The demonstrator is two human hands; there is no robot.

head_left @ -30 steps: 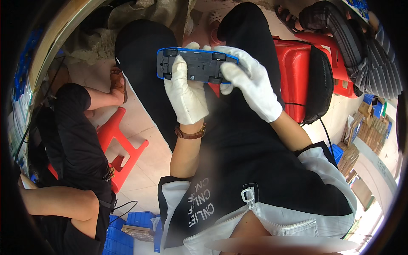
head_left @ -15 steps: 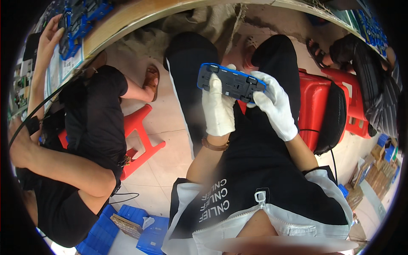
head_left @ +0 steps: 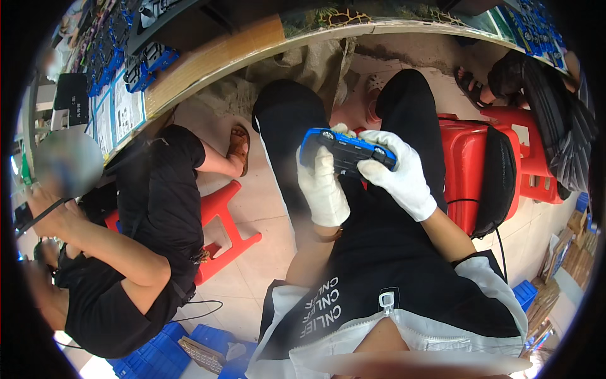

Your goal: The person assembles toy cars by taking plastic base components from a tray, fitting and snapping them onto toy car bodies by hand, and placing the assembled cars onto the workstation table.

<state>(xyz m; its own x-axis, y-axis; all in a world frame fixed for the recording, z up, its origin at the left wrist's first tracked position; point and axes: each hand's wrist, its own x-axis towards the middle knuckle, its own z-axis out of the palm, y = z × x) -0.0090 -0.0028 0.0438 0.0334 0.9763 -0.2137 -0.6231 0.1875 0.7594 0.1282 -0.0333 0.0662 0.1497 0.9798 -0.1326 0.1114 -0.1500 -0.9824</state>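
Note:
A blue toy car [head_left: 349, 153] is held above my lap, turned partly onto its side so its wheels and dark underside show. My left hand [head_left: 322, 189], in a white glove, grips the car's left end with the thumb across the underside. My right hand [head_left: 404, 174], gloved too, is closed on the car's right end, its thumb pressing near a wheel. The fingers behind the car are mostly hidden.
A table edge [head_left: 221, 61] curves across the top, with several blue toy cars [head_left: 140, 71] at its left. A co-worker [head_left: 126, 271] sits at left on a red stool [head_left: 221, 218]. A red stool [head_left: 462, 161] with a black bag [head_left: 497, 177] stands right. Blue bins [head_left: 154, 350] are lower left.
The toy car has been tilted, from underside facing me to showing more of its side. My view has shifted so more of the table shows. The co-worker's arm has drawn back from the table.

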